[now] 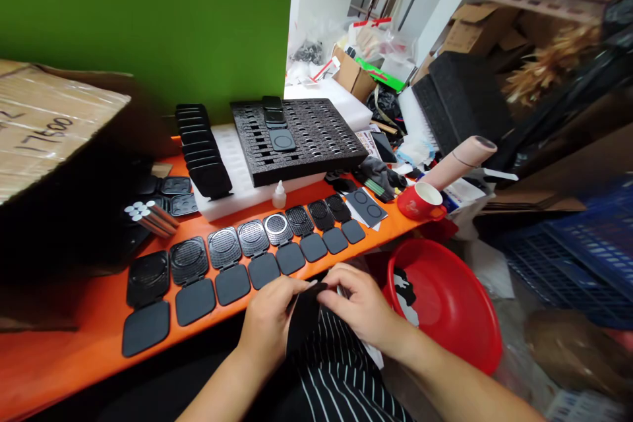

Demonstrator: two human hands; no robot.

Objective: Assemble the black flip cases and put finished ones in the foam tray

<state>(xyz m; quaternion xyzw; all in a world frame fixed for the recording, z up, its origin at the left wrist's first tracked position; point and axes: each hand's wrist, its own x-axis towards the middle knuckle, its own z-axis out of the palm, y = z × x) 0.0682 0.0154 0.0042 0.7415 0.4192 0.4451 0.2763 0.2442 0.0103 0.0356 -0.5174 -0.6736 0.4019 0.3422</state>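
My left hand point(270, 316) is closed on a thin black sheet point(303, 322), held over my lap just off the table's front edge. At the sheet's upper corner, the fingers of my right hand point(363, 306) pinch its edge, close to my left fingertips. What kind of sheet it is, I cannot tell. Beyond my hands, several black hinged square cases lie unfolded in a row, among them a case with a pale ring point(277, 229). Their flat halves, such as a dark grey flap point(232, 284), point toward me.
The orange table point(99, 343) carries a small dropper bottle point(279, 196), a black slotted foam tray point(306, 158), a stack of black cases point(210, 178) and grey ring-printed sheets point(366, 208). To the right are a red mug point(420, 201), a pink tumbler point(459, 161) and, lower, a red basin point(459, 303).
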